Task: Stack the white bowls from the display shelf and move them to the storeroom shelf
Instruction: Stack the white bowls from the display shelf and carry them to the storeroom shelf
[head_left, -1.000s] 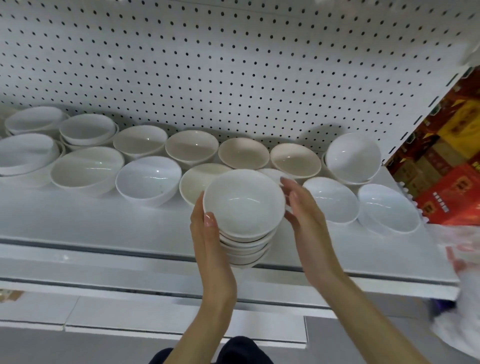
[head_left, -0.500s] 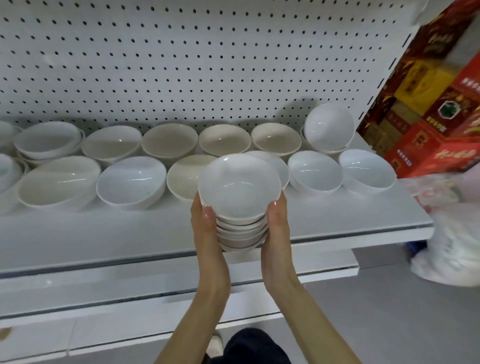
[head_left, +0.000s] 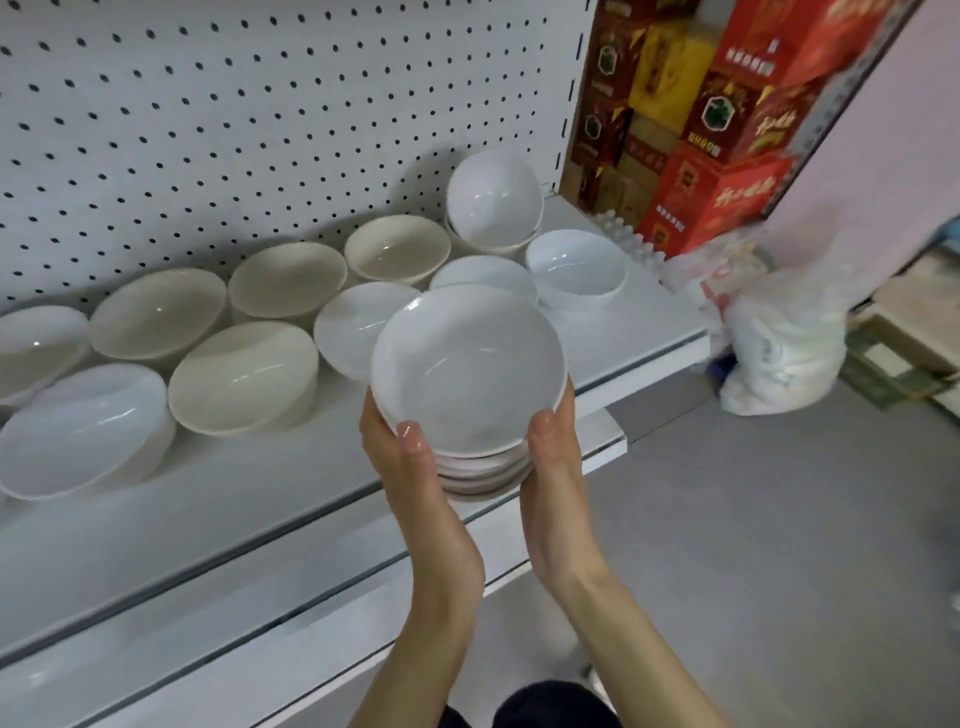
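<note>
Both hands, left hand (head_left: 415, 467) and right hand (head_left: 558, 462), fingers clamped around a stack of white bowls (head_left: 467, 374); tilting could slide the bowls off.

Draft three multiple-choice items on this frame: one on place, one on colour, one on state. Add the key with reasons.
1. Where are the red boxes relative to the shelf?
A. left of it
B. past its right end
C. on it, among the dishes

2. What colour is the floor?
A. grey
B. brown
C. green

3. How is the stack of bowls supported?
A. resting on the shelf
B. by one hand only
C. by both hands

Key:
1 B: the boxes rise beyond the shelf's right end.
2 A: the bare floor is plain grey.
3 C: the left hand and right hand grip its sides in the air.
</note>
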